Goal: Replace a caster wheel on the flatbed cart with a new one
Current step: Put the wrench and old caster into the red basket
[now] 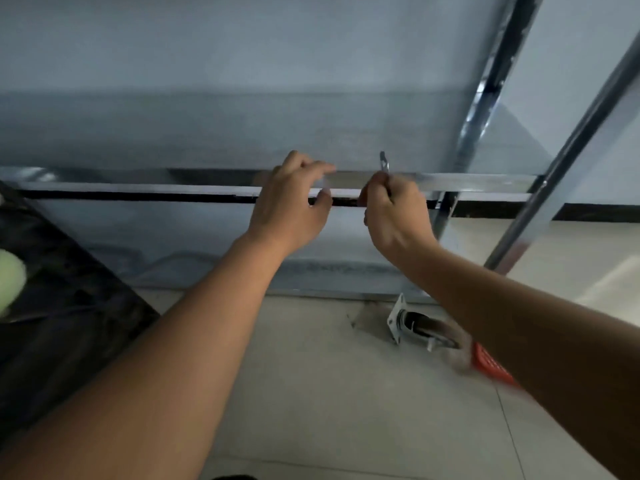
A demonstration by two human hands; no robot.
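The flatbed cart point(242, 133) stands tipped up on its edge, its grey deck filling the view. At its metal frame rail point(138, 189), the left hand point(289, 206) curls its fingers over the rail's top edge — gripping it. Just beside it, the right hand point(394, 216) is closed around a slim metal tool point(384, 168). Below the rail, a caster wheel point(420, 327) lies loose on the tiled floor point(329, 393) — near a red object point(491, 367).

The scene was dim and bluish, the light flat and its source unclear; the metal rail point(467, 183) caught pale glare; motion blur smeared the red object point(491, 367) and the green shape point(10, 278); straight lines bowed toward the wide-angle edges; soft shadows lay on the floor tiles point(329, 393).
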